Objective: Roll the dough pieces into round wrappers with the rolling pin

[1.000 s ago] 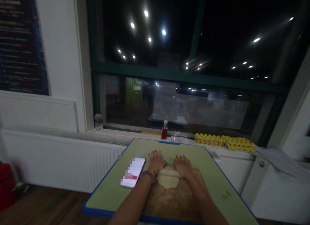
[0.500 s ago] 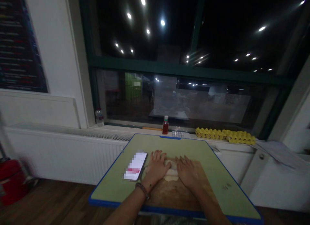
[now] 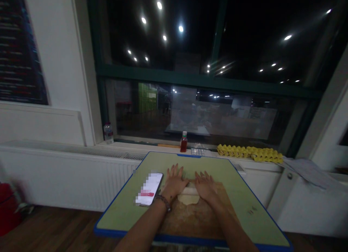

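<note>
A pale rolling pin (image 3: 189, 191) lies crosswise over a flat sheet of dough (image 3: 188, 200) on a wooden board (image 3: 194, 223). My left hand (image 3: 174, 181) rests its palm on the pin's left end, fingers stretched and spread forward. Over the right end lies my right hand (image 3: 206, 187), palm down, its fingers extended too. Both hands hide the ends of the pin. The dough shows mostly on the near side of the pin. A phone (image 3: 150, 189) with a lit screen lies just left of my left hand.
The green table (image 3: 255, 223) has a blue rim. Behind it, the windowsill holds a bottle of red liquid (image 3: 183, 142), yellow egg trays (image 3: 250, 153) and a clear plastic bottle (image 3: 108, 133). A radiator (image 3: 67, 176) stands left, with a red object (image 3: 9, 208) on the floor.
Both hands have shifted slightly forward with the rolling pin, relative to the board. More dough now shows on the near side. The view has moved a little.
</note>
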Demonstrator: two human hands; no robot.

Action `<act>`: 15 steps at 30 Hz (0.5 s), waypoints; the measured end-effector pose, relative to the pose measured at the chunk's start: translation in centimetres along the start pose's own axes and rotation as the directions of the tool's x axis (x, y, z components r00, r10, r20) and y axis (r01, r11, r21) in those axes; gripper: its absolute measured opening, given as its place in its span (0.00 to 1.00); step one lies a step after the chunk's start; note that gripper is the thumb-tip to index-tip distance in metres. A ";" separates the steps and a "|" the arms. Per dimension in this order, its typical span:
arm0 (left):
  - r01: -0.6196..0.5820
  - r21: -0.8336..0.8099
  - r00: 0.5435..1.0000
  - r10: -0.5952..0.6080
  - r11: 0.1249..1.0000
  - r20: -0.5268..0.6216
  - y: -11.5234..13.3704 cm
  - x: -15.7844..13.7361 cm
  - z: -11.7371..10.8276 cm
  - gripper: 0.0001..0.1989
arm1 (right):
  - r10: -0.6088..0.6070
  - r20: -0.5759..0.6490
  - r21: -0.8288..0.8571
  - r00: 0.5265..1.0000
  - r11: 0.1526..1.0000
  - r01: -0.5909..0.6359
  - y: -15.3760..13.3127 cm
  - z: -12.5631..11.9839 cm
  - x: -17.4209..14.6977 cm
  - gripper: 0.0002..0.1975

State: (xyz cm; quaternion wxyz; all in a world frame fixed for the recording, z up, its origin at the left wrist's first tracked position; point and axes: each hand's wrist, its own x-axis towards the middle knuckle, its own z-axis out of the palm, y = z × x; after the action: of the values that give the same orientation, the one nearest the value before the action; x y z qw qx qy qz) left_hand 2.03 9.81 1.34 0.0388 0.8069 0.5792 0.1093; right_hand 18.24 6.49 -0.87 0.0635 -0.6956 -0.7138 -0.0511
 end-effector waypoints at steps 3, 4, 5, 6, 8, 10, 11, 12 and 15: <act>-0.009 0.020 1.000 0.009 1.000 0.003 -0.1 0.0 0.3 0.35 | 0.006 -0.022 0.001 1.000 1.000 -0.006 -0.3 -0.3 -0.2 0.26; -0.035 0.025 0.999 0.035 0.999 -0.005 -0.1 -0.4 0.5 0.33 | -0.004 -0.027 0.003 1.000 1.000 0.004 -0.4 -0.5 -0.7 0.26; -0.069 0.030 0.997 0.069 0.997 -0.022 -0.2 -1.0 0.7 0.32 | -0.016 -0.027 0.009 1.000 1.000 0.016 -0.6 -0.7 -1.4 0.26; -0.106 0.033 0.993 0.108 0.994 -0.045 -0.3 -1.7 1.0 0.31 | -0.035 -0.025 0.015 0.999 0.999 0.036 -0.7 -0.9 -2.2 0.25; -0.171 0.032 0.980 0.173 0.985 -0.097 -0.5 -3.1 1.4 0.29 | -0.050 -0.026 0.030 0.998 0.998 0.050 -0.9 -1.2 -3.8 0.26; -0.211 0.035 0.966 0.214 0.977 -0.149 -0.5 -4.5 1.5 0.27 | -0.067 -0.046 0.040 0.997 0.997 0.069 -1.1 -1.2 -5.1 0.26; -0.221 0.038 0.960 0.225 0.974 -0.167 -0.5 -5.0 1.5 0.27 | -0.078 -0.055 0.041 0.995 0.996 0.080 -1.1 -1.1 -5.6 0.26; -0.230 0.042 0.956 0.234 0.972 -0.180 -0.4 -5.5 1.6 0.26 | -0.088 -0.059 0.040 0.994 0.995 0.091 -1.1 -0.9 -6.0 0.26; -0.251 0.054 0.946 0.257 0.966 -0.197 -0.4 -6.0 1.6 0.26 | -0.094 -0.064 0.036 0.994 0.995 0.096 -1.1 -0.4 -6.5 0.27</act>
State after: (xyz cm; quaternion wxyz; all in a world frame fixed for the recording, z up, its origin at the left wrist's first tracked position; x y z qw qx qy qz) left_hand 0.17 4.40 -1.09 -0.0461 0.8599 0.4728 0.1867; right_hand 17.34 -0.01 -1.51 0.0965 -0.6576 -0.7446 -0.0618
